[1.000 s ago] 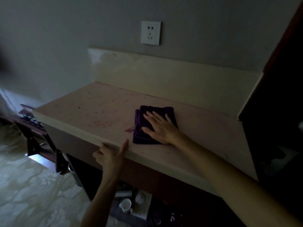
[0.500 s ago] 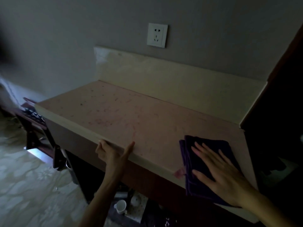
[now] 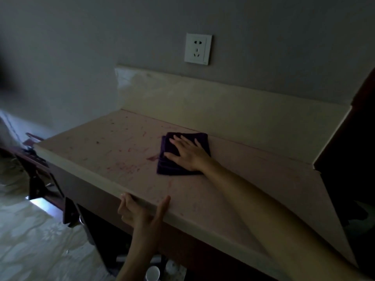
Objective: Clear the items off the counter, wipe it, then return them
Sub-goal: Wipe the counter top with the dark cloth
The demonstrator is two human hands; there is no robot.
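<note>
Dimly lit, a pale desk [image 3: 113, 159] streaked with reddish marks is seen running from the left of the frame to the lower right, backed by a cream upstand [image 3: 233, 110] below a grey wall. A white wall socket [image 3: 198, 48] is mounted at upper centre. At mid-frame, near the upstand, a folded dark purple cloth [image 3: 172, 165] is pressed flat on the desk by the right hand [image 3: 187, 154], its fingers [image 3: 176, 141] spread apart and laid open on the fabric, gripping nothing. The front edge of the desk is held at lower centre by the left hand [image 3: 140, 212], thumb on top and fingers curled under the lip. Patterned pale flooring [image 3: 36, 240] fills the lower left. A white cup [image 3: 152, 273] is partly cut off at the bottom edge, under the desk. A dark wooden stand [image 3: 38, 179] at the left is too shadowed to make out, as is the dark mass at the right edge.
</note>
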